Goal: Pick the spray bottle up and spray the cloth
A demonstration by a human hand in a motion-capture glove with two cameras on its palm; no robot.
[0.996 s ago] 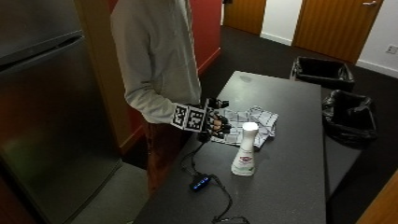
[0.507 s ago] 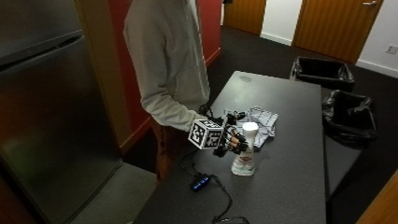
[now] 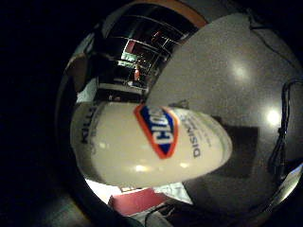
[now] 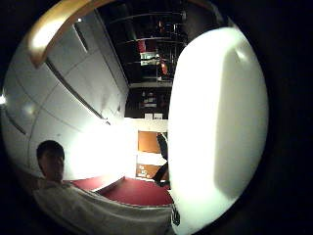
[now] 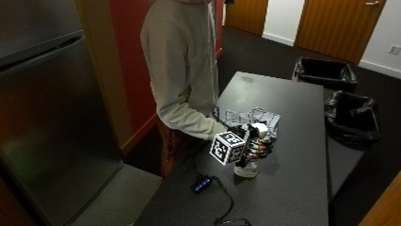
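My gloved right hand (image 5: 253, 145) gripped the Clorox spray bottle (image 5: 248, 165) on the dark table (image 5: 294, 188), the cloth (image 5: 253, 116) lying just behind it.

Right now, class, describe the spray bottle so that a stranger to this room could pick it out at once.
Find the long dark table beside the person in the pale top. Near its middle, just in front of the crumpled white cloth, the gloved right hand grips a spray bottle standing upright. It is the only white plastic bottle there, with a red and blue label on its side.
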